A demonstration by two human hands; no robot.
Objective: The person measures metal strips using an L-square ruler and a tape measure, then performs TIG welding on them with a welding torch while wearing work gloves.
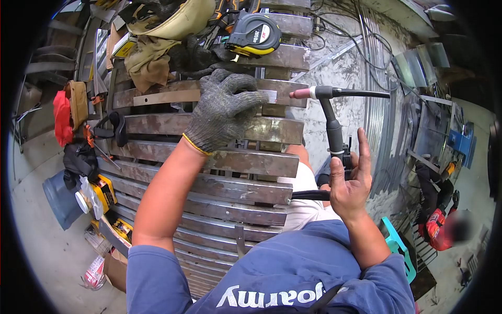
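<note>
My left hand [225,107], in a grey knit glove with a yellow cuff, lies over a flat metal strip [167,98] on the slatted metal bench [209,125]. Its fingers are curled and pressed together on the strip, whose bright end shows beyond the fingertips. My bare right hand [353,186] grips a TIG welding torch [333,128] by its handle, one finger stretched up alongside. The torch's pink nozzle [300,93] points left, a short gap from the strip's bright end. Part of the handle is hidden behind the hand.
A tape measure [256,34], a brown cloth [149,63] and tools lie at the bench's far end. Cables [387,52] and long metal strips lie on the floor at right. A turquoise stool [400,246] stands beside me. Another person in red [438,227] is at far right.
</note>
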